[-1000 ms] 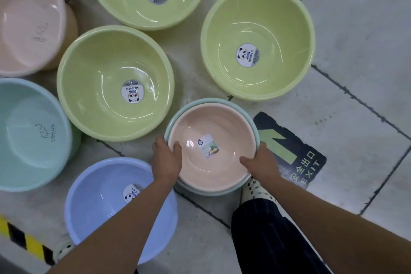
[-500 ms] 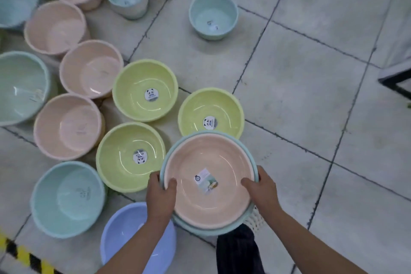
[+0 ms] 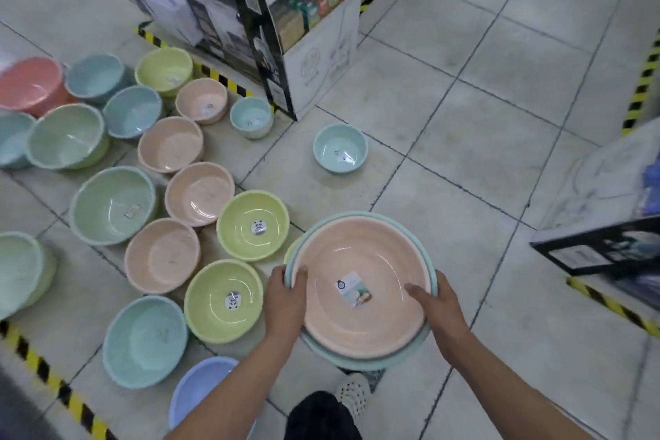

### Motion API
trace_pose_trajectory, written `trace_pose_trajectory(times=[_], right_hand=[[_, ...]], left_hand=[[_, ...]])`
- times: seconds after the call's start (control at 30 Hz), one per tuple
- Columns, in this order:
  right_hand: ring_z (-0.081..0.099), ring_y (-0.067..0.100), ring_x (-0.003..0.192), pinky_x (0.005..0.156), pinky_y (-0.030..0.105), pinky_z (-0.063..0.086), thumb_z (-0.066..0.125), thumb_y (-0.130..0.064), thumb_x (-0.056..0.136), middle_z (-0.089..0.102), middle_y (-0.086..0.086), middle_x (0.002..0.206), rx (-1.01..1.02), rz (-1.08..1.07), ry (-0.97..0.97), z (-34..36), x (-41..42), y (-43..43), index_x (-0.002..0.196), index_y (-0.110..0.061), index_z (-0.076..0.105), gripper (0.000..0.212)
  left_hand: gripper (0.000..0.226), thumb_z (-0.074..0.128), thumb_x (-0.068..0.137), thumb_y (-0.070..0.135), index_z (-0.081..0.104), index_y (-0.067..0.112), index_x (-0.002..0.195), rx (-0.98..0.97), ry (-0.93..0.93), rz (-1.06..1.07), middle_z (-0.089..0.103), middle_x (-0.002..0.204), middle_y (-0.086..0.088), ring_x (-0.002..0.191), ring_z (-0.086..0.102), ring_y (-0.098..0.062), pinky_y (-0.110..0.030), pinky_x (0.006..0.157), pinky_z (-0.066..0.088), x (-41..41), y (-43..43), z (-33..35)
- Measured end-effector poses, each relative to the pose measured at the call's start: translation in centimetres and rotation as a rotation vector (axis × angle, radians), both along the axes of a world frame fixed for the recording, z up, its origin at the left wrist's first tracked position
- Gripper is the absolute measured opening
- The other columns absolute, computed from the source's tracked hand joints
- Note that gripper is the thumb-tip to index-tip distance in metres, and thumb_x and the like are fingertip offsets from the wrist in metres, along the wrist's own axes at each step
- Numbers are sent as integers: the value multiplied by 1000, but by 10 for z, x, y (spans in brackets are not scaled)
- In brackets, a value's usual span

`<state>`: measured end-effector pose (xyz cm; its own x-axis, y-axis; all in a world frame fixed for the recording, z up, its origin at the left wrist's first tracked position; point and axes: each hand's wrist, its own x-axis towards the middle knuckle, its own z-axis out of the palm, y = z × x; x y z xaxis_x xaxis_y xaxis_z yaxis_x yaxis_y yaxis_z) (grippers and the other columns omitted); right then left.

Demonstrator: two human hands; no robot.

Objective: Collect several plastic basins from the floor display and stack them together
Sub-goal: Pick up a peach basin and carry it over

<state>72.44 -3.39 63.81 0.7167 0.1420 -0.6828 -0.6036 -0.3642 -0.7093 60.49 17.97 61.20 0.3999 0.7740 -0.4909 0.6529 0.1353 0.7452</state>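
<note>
A pink basin (image 3: pixel 360 282) sits nested inside a teal basin (image 3: pixel 360 363), and I hold the pair above the floor. My left hand (image 3: pixel 285 300) grips the left rim, thumb curled over the edge. My right hand (image 3: pixel 437 309) grips the right rim, thumb inside the pink basin. Several more basins stand on the floor to the left: yellow-green ones (image 3: pixel 223 300) (image 3: pixel 253 224), pink ones (image 3: pixel 162 255), teal ones (image 3: pixel 144 339) and a blue one (image 3: pixel 200 393). A small teal basin (image 3: pixel 340 147) stands alone ahead.
A cardboard shelf display (image 3: pixel 285 21) with packaged goods stands ahead. Another display (image 3: pixel 607 225) is at the right edge. Yellow-black tape (image 3: pixel 46 371) runs along the floor at lower left. My leg and shoe (image 3: pixel 353 393) are below the held basins.
The stacked pink and teal basins rose from the floor in both hands. The view pulled up and back, showing more floor basins and the shelf display.
</note>
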Motion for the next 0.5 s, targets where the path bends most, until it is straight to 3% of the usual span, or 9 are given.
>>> trace_pose_trajectory(times=[0.17,0.3,0.5], right_hand=[[66,25,92,75,38,55,69,-11,87,69,7,103,-4,33,-56,63,67,13,110,-23,60,27],[65,21,90,68,35,53,67,-9,88,67,3,101,1,112,-71,91,129,34,110,-24,58,28],[63,20,87,65,33,51,60,-2,88,65,6,102,-59,280,-44,94,244,91,118,-18,56,34]], left_hand=[[21,60,92,39,62,19,96,-31,-61,57,67,90,0,84,64,-22,-41,78,52,58,7,58],[26,58,92,44,62,19,98,-62,-63,111,68,91,0,85,64,-22,-40,79,53,106,20,81],[20,59,93,37,62,17,93,-85,-31,243,67,85,-1,78,64,-20,-31,64,47,194,50,85]])
